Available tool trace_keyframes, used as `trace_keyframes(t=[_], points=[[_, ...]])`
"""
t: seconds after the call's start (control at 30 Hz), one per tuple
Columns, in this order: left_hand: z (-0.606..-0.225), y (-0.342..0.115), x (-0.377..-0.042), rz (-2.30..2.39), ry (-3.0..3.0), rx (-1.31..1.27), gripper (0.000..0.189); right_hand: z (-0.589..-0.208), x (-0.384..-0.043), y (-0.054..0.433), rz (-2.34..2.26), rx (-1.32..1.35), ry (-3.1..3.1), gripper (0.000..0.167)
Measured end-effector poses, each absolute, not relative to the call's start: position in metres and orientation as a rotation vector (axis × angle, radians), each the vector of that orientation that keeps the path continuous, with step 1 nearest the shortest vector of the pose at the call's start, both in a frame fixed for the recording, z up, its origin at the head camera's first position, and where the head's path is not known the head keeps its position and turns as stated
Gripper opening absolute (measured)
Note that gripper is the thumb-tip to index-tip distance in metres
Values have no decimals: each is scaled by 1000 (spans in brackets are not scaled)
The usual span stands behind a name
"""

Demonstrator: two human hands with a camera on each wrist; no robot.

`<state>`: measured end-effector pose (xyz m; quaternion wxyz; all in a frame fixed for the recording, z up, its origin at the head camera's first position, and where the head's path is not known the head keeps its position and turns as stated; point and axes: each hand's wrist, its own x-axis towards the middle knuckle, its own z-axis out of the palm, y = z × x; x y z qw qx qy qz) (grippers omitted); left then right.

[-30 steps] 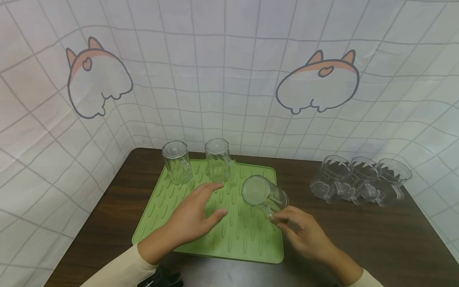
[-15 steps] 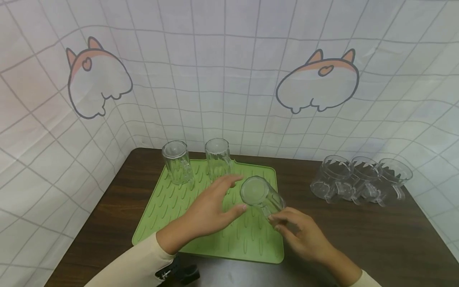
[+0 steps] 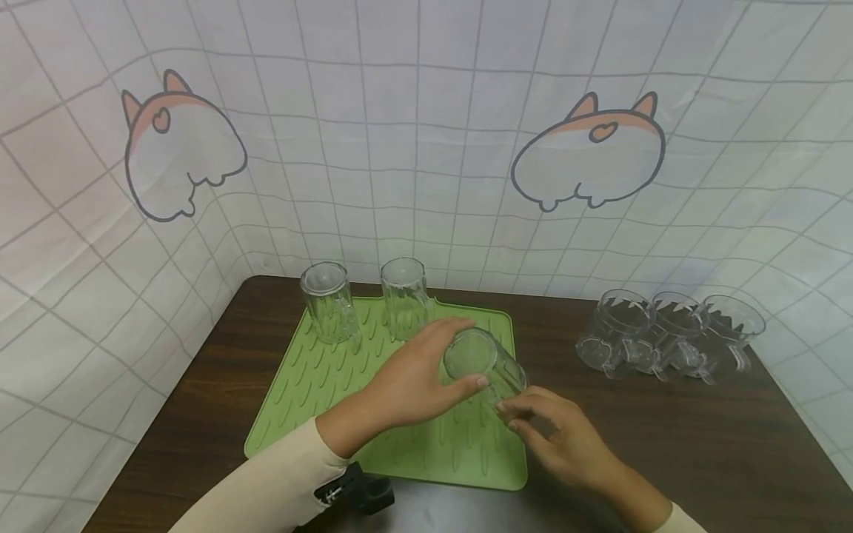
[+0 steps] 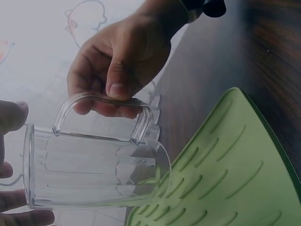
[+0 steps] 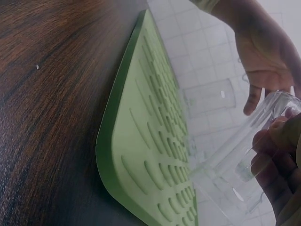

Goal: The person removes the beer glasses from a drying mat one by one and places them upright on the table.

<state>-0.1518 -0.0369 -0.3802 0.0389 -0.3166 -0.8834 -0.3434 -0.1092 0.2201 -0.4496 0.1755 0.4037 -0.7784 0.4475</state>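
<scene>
A clear glass mug [image 3: 483, 360] is held tilted over the green ribbed mat, its base toward the left hand. The right hand [image 3: 560, 433] pinches its handle between thumb and fingers, plain in the left wrist view, where the mug [image 4: 94, 169] lies sideways with its handle up. Beside the base is the left hand [image 3: 423, 377], thumb and fingers spread around it without curling in. Two more glass mugs, one [image 3: 329, 303] at the mat's back left corner and another [image 3: 404, 296] to its right, stand upright.
The green mat [image 3: 300, 414] lies on a dark wood table [image 3: 640, 437]. Several clear glass cups with handles [image 3: 673, 333] are grouped at the back right. Behind the table hangs a white grid-patterned cloth [image 3: 426, 148].
The left hand has moved right and slightly up, from over the mat to the mug's base. The held mug has shifted slightly left; the right hand has barely moved.
</scene>
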Motion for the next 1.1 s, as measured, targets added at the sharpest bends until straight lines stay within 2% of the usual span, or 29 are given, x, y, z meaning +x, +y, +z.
trace_keyframes(t=[0.33,0.47,0.63,1.1], points=[[-380,-35,-152,-1034,-2724,-976,81,-451,-110,219,1252,1183,-2158,31],[-379,-34,-152,-1000,-2730,-970,82,-452,-109,218,1251,1176,-2174,40],[-380,-34,-154,-968,-2730,-960,82,-453,-110,218,1212,1190,-2152,43],[-386,-36,-154,-981,-2631,-984,69,-452,-110,215,1219,1200,-2189,39]])
